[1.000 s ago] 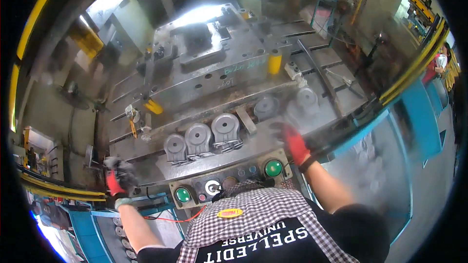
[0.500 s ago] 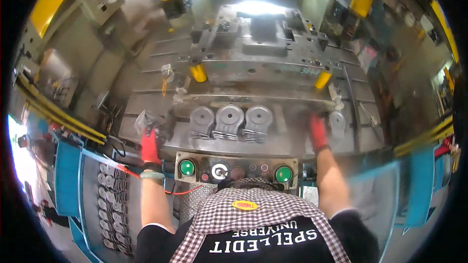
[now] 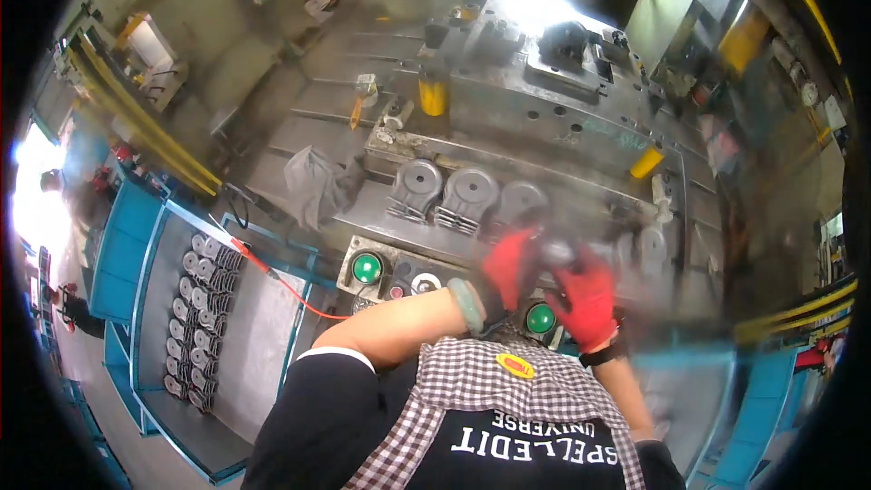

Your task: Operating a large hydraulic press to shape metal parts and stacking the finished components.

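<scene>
My left hand [image 3: 510, 265], in a red glove, reaches across to the right, over the control panel [image 3: 408, 278]. Close beside it is my right hand [image 3: 585, 301], also red-gloved. Dark, smeared shapes lie between the two hands; whether they are gloved fingertips or a held part I cannot make out. Just beyond the hands, stacked round-headed metal parts stand in a row on the press ledge: a left stack [image 3: 419, 185], a middle stack [image 3: 472, 194] and a blurred right stack [image 3: 523, 207]. Farther right lies another metal part [image 3: 651, 249].
A grey cloth [image 3: 318, 186] lies left of the stacks. Green buttons [image 3: 367, 268] sit on the panel. At left, a blue-framed bin [image 3: 136, 345] holds rows of similar parts. Yellow posts [image 3: 433, 96] stand before the heavy die block [image 3: 517, 100]. An orange-red air hose [image 3: 288, 283] runs beside the panel.
My left hand has left the grey cloth and swung right. My right hand has come inward and nearer me, so both hands are now together. The view has turned and shifted left.
</scene>
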`<state>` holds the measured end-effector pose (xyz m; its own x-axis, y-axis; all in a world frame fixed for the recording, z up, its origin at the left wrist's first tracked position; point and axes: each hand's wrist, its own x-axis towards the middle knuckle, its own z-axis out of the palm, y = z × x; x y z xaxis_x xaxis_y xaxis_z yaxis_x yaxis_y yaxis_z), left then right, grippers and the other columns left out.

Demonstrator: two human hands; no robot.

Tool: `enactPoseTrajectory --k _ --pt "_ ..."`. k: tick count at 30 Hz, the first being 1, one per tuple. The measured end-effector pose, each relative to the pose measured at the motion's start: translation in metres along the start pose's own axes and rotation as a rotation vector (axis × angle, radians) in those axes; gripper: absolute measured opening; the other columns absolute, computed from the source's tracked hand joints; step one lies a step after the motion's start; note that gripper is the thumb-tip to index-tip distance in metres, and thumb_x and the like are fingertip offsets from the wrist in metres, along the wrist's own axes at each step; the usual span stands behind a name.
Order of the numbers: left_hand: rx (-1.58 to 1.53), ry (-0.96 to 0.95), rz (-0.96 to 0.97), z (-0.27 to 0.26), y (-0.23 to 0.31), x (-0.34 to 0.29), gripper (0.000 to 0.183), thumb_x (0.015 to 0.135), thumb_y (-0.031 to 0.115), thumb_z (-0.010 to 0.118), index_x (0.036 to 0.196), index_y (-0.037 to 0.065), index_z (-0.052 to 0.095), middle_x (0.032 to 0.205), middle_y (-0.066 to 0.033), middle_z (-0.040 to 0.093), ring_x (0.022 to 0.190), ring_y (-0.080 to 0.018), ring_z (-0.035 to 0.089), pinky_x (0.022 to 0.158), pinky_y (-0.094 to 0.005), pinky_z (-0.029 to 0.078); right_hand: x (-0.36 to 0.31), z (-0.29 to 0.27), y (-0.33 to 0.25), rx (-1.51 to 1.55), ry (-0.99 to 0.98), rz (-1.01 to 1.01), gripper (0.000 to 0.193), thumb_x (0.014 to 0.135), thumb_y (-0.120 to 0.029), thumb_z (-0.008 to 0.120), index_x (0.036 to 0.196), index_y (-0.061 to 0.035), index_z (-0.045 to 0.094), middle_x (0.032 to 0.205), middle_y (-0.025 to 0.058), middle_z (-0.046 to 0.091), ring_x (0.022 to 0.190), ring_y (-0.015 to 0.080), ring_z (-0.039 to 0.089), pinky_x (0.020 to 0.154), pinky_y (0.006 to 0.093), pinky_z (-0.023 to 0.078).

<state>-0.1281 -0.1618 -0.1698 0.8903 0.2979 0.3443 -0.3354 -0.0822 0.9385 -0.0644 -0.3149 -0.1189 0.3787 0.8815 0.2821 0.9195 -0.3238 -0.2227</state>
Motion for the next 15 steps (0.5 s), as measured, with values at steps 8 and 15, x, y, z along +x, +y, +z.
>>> enactPoseTrajectory --k 8,15 --pt "-0.026 -0.115 -0.221 -0.042 -0.015 -0.036 0.043 0.078 0.003 0.056 0.119 0.002 0.044 0.110 -0.0071 0.054 0.102 -0.0148 0.051 0.089 -0.0302 0.041 -0.071 0.037 0.036 1.428 0.215 0.703 0.034 0.093 -0.023 0.033 0.099 0.0002 0.056 0.088 0.0117 0.062 0.082 0.0219 0.059 0.077 0.0331 0.046" --pt "-0.453 -0.294 -0.512 -0.006 0.031 -0.038 0.055 0.078 0.006 0.058 0.128 0.002 0.036 0.125 -0.0074 0.045 0.114 -0.0157 0.041 0.096 -0.0292 0.033 -0.117 0.047 0.037 1.730 -0.139 0.811 0.067 0.083 -0.061 0.033 0.102 -0.0008 0.055 0.075 0.0106 0.061 0.063 0.0204 0.058 0.059 0.0307 0.047"
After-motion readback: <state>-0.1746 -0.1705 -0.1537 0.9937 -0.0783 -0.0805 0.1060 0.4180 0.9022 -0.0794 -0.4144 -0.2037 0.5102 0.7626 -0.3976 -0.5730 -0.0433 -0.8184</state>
